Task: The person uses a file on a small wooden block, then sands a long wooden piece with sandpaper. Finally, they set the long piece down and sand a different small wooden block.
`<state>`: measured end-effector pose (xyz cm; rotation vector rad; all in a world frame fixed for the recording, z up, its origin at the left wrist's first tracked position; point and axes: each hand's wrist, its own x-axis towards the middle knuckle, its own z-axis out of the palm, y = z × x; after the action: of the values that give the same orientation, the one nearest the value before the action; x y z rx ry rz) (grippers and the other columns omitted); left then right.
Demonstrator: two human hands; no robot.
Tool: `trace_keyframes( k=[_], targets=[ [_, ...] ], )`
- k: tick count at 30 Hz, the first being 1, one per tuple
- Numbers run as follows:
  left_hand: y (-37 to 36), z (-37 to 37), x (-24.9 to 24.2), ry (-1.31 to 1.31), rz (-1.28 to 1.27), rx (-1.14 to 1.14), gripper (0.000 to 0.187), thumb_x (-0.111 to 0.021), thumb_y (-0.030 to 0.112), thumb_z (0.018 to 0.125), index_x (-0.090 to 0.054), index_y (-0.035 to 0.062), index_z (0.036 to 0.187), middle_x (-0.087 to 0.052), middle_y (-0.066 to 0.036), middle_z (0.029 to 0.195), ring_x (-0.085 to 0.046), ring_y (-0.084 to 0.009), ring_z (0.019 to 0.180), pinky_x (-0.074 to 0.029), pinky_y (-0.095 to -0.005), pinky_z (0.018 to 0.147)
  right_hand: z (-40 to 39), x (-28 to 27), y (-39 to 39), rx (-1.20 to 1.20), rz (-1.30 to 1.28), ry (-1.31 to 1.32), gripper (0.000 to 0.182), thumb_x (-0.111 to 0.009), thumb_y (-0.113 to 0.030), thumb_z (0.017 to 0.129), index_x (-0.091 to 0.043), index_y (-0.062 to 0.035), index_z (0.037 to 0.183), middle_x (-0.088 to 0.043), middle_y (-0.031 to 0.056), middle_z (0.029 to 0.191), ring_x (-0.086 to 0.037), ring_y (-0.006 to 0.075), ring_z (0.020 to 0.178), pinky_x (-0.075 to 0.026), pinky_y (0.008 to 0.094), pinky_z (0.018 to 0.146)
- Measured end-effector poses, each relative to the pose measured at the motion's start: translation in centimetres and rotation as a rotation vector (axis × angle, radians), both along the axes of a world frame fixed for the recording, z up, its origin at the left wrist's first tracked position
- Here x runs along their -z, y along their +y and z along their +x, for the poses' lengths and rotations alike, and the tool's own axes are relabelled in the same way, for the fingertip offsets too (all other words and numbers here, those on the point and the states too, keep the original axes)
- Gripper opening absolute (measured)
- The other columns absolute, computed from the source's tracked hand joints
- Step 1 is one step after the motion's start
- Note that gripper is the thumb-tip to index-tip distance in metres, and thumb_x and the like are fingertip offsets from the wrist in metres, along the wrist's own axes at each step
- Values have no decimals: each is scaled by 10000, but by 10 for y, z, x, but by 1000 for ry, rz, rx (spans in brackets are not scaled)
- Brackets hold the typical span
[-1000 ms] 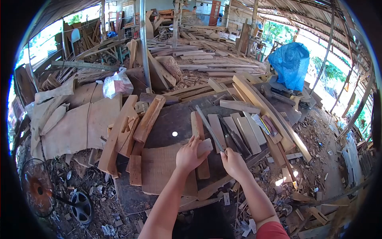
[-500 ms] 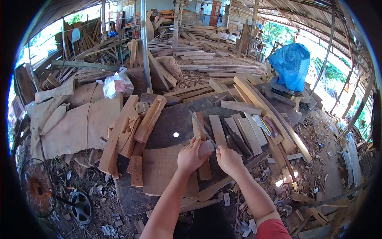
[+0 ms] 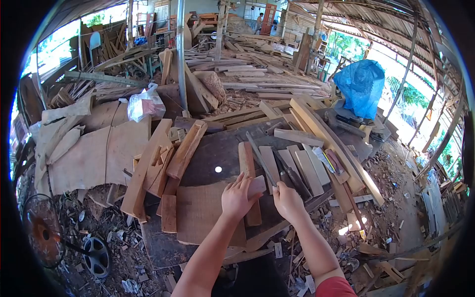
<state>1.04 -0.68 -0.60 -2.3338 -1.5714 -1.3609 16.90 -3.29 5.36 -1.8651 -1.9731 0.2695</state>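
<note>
Right hand grips file — left, small block.

The tarp at upper right is blue. The sleeve at the bottom is red.

A blue tarp hangs bunched (rather crumpled) beyond the workbench, near scattered lumber.
</note>
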Motion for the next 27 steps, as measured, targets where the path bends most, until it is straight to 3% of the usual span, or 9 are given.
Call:
trace_keyframes(
  k=[3, 6, 10, 20, 27],
  targets=[
    [-13, 9, -5, 15, 65, -73, 457, -700, 338, 684, -574, 93, 1049, -595, -75, 1126, -550, -216, 1076, -439, -362, 838, 4, 0, -4, -11, 23, 49, 230, -438, -229, 897, -524, -28, 966, -607, 230, 769, -592, 408, 759, -464, 489, 659],
    [-29, 19, -7, 69, 141, -100, 291, -621, 235, 765, -579, 95, 1016, -620, -18, 1053, -604, -172, 912, -428, -327, 724, 6, 2, -11, -21, 72, 119, 248, -453, -236, 898, -529, -17, 984, -605, 232, 772, -592, 403, 760, -464, 477, 653],
    [-47, 23, -3, 179, 269, -79, 256, -574, 128, 734, -599, 109, 988, -627, 0, 990, -600, -142, 807, -411, -301, 674, 8, 5, -21, -21, 138, 218, 263, -466, -247, 901, -527, 0, 970, -604, 217, 754, -594, 393, 750, -462, 459, 633],
    [-67, 30, 15, 204, 267, -5, 177, -554, 94, 736, -611, 84, 903, -647, -32, 983, -620, -192, 918, -460, -314, 735, 13, 14, -40, -11, 83, 352, 248, -465, -234, 903, -504, 11, 909, -587, 210, 724, -580, 395, 711, -440, 455, 613],
    [-67, 27, 18, 176, 184, 37, 200, -517, 114, 755, -571, 57, 939, -640, -62, 1017, -616, -233, 965, -482, -321, 763, 19, 28, -44, 3, 50, 371, 242, -466, -224, 907, -503, 10, 954, -580, 209, 721, -576, 390, 714, -431, 438, 606]
  ],
)
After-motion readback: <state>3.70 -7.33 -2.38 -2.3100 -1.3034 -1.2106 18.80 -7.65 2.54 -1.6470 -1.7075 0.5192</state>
